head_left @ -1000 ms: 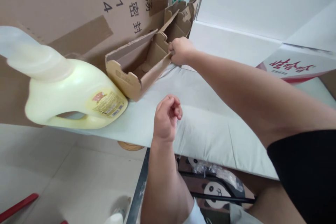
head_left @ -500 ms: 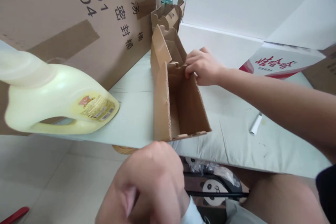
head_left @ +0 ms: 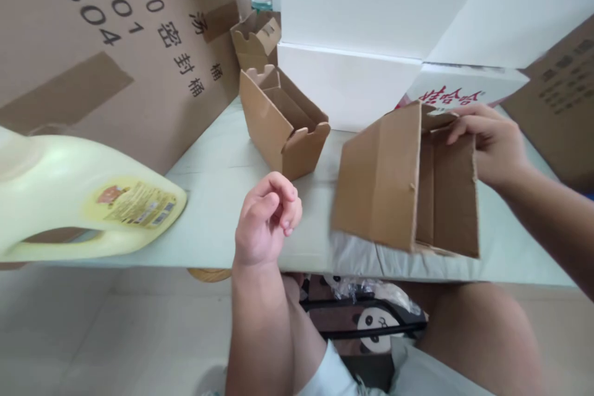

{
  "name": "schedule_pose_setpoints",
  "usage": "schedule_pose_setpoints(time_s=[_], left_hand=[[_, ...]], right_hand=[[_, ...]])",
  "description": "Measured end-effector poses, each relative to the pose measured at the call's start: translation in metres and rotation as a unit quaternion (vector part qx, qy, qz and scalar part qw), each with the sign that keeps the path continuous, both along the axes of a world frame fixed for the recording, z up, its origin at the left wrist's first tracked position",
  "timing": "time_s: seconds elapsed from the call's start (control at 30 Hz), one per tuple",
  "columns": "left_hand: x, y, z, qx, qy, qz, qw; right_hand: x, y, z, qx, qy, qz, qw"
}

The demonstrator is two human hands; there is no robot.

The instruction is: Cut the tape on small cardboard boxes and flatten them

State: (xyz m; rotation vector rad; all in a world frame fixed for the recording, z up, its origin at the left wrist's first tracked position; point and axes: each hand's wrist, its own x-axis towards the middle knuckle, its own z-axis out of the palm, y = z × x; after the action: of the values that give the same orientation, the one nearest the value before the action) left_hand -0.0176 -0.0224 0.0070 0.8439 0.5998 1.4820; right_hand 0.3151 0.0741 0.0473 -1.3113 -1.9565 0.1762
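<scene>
from my end i see the right hand [head_left: 496, 142] with its fingers bent over the upper rim of an open cardboard box [head_left: 380, 179], thumb side hidden, so i can't tell how tightly it pinches. the box is tilted, its hollow, straight-walled mouth facing me, over the right half of a pale, smooth, slightly wrinkled cover [head_left: 208, 179]; i can't tell whether its underside touches. the left hand [head_left: 266, 219] is half open, fingers loosely curled, nothing visible in its grip. just behind it i make out a narrow cardboard tray [head_left: 266, 117] with wavy, notched end walls, standing on the cover. at left, a rounded, pale yellow plastic jug [head_left: 93, 192] lies near a big, flat-sided carton [head_left: 153, 96] with brown tape.
</scene>
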Motion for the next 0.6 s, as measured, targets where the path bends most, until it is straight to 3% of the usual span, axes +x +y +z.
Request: schedule_pose_setpoints(time_s=[0.1,0.23,0.33,0.4,0.47,0.53,0.6], left_hand=[[0.02,0.009,-0.009,-0.001,0.042,0.023,0.999],[0.049,0.022,-0.03,0.005,0.175,0.058,0.983],[0.064,0.029,-0.043,0.01,0.273,0.064,0.96],[0.071,0.032,-0.049,0.018,0.326,0.064,0.943],[0.076,0.036,-0.054,0.037,0.365,0.074,0.927],[0.082,0.039,-0.057,0.067,0.393,0.086,0.913],[0.088,0.043,-0.06,0.098,0.414,0.096,0.9]], right_hand=[[0.019,-0.001,-0.026,-0.019,0.045,-0.129,0.99],[0.029,-0.001,-0.059,-0.017,0.106,-0.178,0.978],[0.039,-0.017,-0.081,-0.017,0.171,-0.25,0.953],[0.048,-0.032,-0.097,-0.081,0.139,-0.322,0.933],[0.055,-0.048,-0.113,-0.187,0.052,-0.359,0.913],[0.058,-0.059,-0.126,-0.274,-0.035,-0.342,0.898],[0.059,-0.066,-0.134,-0.322,-0.098,-0.292,0.895]])
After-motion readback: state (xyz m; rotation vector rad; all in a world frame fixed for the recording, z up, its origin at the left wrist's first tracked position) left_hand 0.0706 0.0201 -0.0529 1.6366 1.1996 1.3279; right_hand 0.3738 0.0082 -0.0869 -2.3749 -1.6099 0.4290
